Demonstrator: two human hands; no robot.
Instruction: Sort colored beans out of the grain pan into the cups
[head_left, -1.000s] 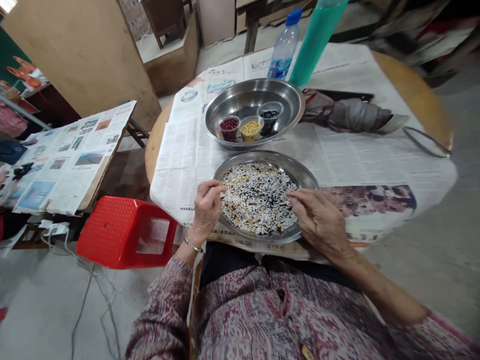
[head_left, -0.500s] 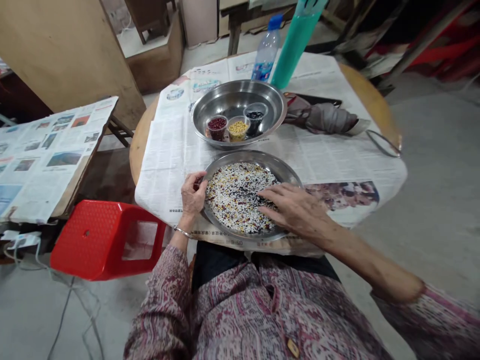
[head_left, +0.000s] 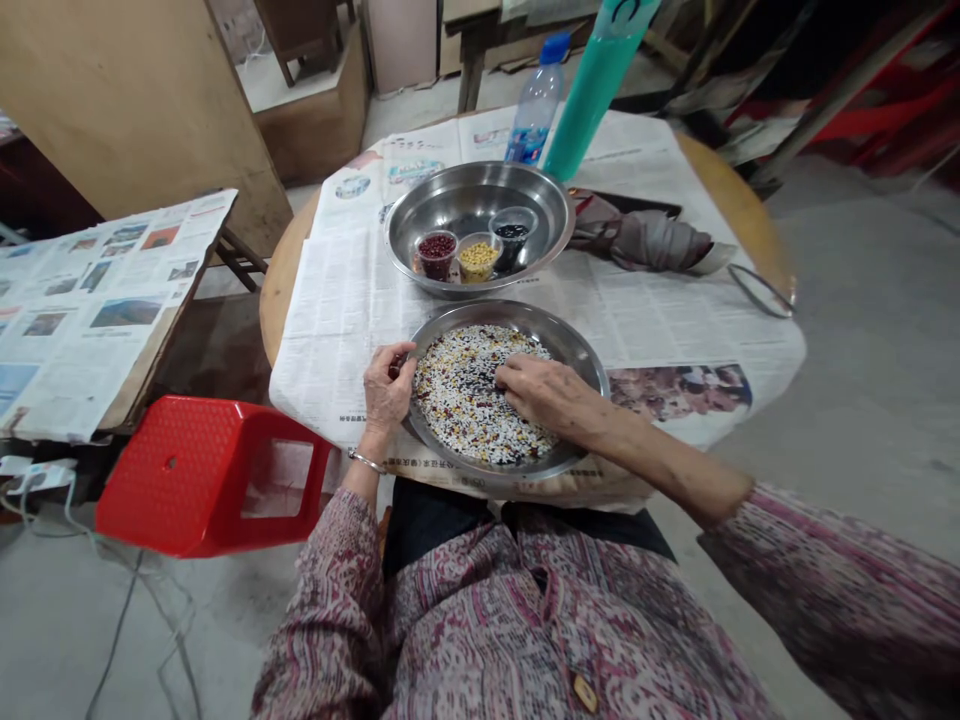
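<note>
A round metal plate [head_left: 589, 345] lies near the table's front edge, spread with mixed white, black, yellow and dark red grains and beans [head_left: 469, 400]. My left hand [head_left: 388, 388] is curled at the plate's left rim, thumb and forefinger closed against it. A dark reddish patch shows between them, too small to make out. My right hand [head_left: 551, 395] reaches over the plate from the right, its fingers drawn together and their tips down among the grains. What they pinch is hidden. Behind the plate, a metal basin [head_left: 551, 215] holds cups of red beans [head_left: 437, 255], yellow beans [head_left: 478, 258] and black beans [head_left: 512, 235].
Newspaper [head_left: 330, 300] covers the round table. A blue-capped bottle [head_left: 536, 105] and a tall turquoise bottle [head_left: 592, 100] stand behind the basin. A folded umbrella [head_left: 645, 235] lies at right. On the floor at left is a red stool [head_left: 180, 470], near a second newspaper-covered table [head_left: 112, 300].
My right hand has moved slightly left, and its fingers, spread before, are now drawn together in the grains. My left hand stays at the rim.
</note>
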